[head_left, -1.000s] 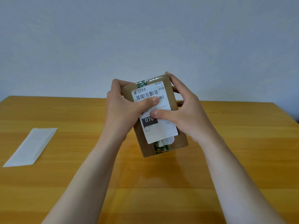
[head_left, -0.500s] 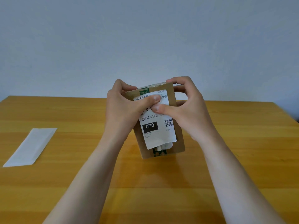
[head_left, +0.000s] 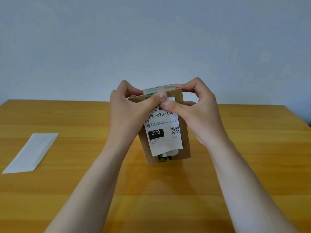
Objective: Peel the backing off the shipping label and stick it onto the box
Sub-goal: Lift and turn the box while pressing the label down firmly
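Note:
A brown cardboard box (head_left: 184,132) stands on its lower edge on the wooden table, its front face tilted toward me. The white shipping label (head_left: 164,132), printed with a barcode, "070-070-A80" and a QR code, lies on that face. My left hand (head_left: 129,115) grips the box's left side, its thumb pressing the label's top. My right hand (head_left: 200,111) holds the box's right side and top, its thumb pressing the label's top beside the left thumb. The peeled white backing paper (head_left: 32,153) lies flat at the table's left.
The wooden table (head_left: 252,165) ends at a far edge against a plain pale wall. Its right corner shows at the far right. Green-printed tape runs over the box's top and bottom.
Both thumbs have slid up the label from its middle to its top edge. The box has tipped more upright and its bottom edge now rests on the table.

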The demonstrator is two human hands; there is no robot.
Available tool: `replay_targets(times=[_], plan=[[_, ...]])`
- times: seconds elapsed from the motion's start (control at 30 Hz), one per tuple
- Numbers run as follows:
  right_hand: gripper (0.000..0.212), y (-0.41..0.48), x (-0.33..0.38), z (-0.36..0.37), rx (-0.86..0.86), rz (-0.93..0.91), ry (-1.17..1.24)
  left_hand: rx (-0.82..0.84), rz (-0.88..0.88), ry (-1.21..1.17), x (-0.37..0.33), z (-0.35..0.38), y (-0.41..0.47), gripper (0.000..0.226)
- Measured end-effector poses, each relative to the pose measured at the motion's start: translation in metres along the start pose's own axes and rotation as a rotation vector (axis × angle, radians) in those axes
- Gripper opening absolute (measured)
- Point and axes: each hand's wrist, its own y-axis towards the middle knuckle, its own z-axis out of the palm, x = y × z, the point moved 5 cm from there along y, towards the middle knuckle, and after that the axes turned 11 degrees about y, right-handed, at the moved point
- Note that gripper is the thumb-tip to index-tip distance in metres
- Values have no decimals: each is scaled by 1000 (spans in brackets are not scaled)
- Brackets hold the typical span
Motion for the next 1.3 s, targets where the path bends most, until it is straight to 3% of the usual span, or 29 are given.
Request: replay_targets(times=[0.23, 0.4, 0.6, 0.73, 0.8, 0.9, 1.03, 1.13, 1.3], plan=[[34, 0, -4, -1, -47, 10, 76, -7, 48, 61, 2, 1, 2, 50], [26, 3, -5, -7, -122, 21, 123, 76, 74, 105, 2, 8, 1, 49], [16, 6, -10, -6, -60, 61, 119, 135, 76, 158, 6, 12, 0, 65], [73, 2, -17, 1, 165, 148, 47, 243, 48, 134, 19, 12, 4, 101], [98, 2, -24, -1, 236, 150, -38, 305, 71, 172, 20, 13, 3, 108], [118, 3, -30, -6, 311, 183, -62, 350, 67, 194, 24, 11, 6, 111], [122, 4, -32, -6, 326, 174, -87, 313, 77, 216, 23, 9, 6, 99], [115, 5, -32, -4, 303, 136, -108, 241, 83, 211, 19, 7, 7, 82], [101, 5, -27, -2, 257, 82, -122, 169, 64, 216, 18, 5, 7, 78]])
